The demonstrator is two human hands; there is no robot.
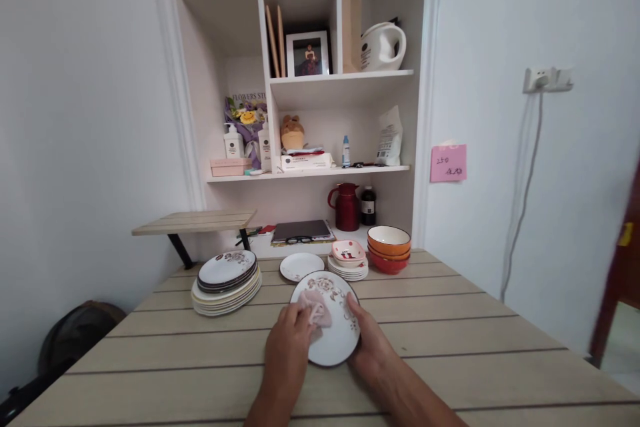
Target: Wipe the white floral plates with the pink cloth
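Note:
A white plate with a brown floral pattern and a dark rim is held up, tilted, over the table. My right hand grips its right edge, thumb on the face and fingers behind. In my left hand is a pinkish cloth, bunched up and pressed on the left part of the plate's face. Just beyond lies a smaller white plate, flat on the table. Left of it stands a stack of plates, dark-rimmed ones on top of pale ones.
Small dishes are stacked beneath a red-and-white bowl. Orange and red bowls stand nested at the right. A low raised shelf overhangs the table's back left. Behind are a red jug and a dark laptop.

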